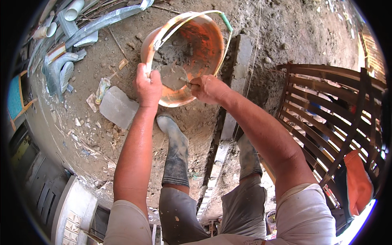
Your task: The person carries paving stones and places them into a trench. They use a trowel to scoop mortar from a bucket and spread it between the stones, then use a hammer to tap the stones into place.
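Note:
An orange bucket (212, 41), smeared with grey, leans with its mouth toward me. Wet grey mortar (174, 52) lies inside it. My left hand (148, 87) is closed over the bucket's near left rim, thumb up. Inside the bucket's mouth is a trowel (173, 77), its rounded blade coated with mortar. My right hand (210, 90) is wrapped round the trowel's handle at the near right rim; the fist hides most of that handle. The bucket's pale bail (203, 13), with a green grip, arches over the far side.
A narrow concrete strip (241, 61) and a taut string (254, 53) run along the ground right of the bucket. A flat grey slab (118, 107) lies at left, below gutter scraps and an old boot (61, 71). Wooden slatted fencing (322, 110) stands at right.

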Demonstrator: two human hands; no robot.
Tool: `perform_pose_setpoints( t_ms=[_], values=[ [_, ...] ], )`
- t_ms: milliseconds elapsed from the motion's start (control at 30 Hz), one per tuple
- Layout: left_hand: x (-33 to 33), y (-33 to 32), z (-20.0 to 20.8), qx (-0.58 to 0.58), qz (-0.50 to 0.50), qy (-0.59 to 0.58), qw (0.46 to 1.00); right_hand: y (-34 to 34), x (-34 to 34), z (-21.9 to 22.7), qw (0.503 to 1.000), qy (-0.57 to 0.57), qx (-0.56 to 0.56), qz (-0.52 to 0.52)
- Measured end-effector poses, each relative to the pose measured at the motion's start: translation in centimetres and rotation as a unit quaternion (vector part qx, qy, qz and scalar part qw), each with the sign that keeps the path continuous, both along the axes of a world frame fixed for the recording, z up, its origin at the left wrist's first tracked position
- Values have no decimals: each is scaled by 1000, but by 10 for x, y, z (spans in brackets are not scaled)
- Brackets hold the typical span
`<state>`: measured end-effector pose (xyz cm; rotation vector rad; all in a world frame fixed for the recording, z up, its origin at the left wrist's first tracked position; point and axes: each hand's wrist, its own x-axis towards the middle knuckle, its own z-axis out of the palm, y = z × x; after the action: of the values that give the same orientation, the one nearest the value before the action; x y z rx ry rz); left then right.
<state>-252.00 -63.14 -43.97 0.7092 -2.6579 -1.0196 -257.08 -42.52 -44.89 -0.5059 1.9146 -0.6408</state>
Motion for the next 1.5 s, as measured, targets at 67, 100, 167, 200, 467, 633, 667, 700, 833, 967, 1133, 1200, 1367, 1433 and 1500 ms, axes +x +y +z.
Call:
perform_pose_setpoints(
  t_ms=[67,100,167,200,467,633,667,700,833,967,1133,1200,1367,1433,1500],
  values=[
    [-1,-3,3,4,-4,5,1000,19,6,-1,997,-25,-63,-49],
    [0,-7,2,6,-1,5,1000,27,12,1,988,-11,-120,-92],
    [2,-18,0,-11,4,-10,1000,46,16,19,981,-109,-93,-130],
    [1,-17,0,-5,11,-12,1000,56,18,31,973,-158,-78,-151],
    [-6,-24,2,4,34,-11,999,180,32,74,929,4,-40,-368],
    [-10,-27,5,6,31,6,999,229,-11,42,910,282,58,-299],
    [-9,-28,4,3,30,9,1000,231,-22,29,898,344,82,-263],
    [-9,-30,2,2,30,12,999,230,-34,21,880,405,107,-225],
    [-10,-35,-3,4,30,2,1000,203,-81,-10,863,376,306,-143],
    [-10,-38,-5,19,37,-3,999,180,-107,-26,852,326,407,-39],
    [-7,-41,-1,22,48,-13,999,171,-113,-20,859,328,385,-80],
    [-9,-39,-1,12,44,-11,999,171,-119,-20,856,327,391,-86],
    [-13,-34,-1,43,48,5,998,151,-147,-36,847,291,446,-3],
    [-12,-34,1,21,45,-7,999,137,-145,-37,839,299,453,38],
    [-10,-36,2,9,46,-7,999,128,-139,-25,842,311,433,81]
  ],
)
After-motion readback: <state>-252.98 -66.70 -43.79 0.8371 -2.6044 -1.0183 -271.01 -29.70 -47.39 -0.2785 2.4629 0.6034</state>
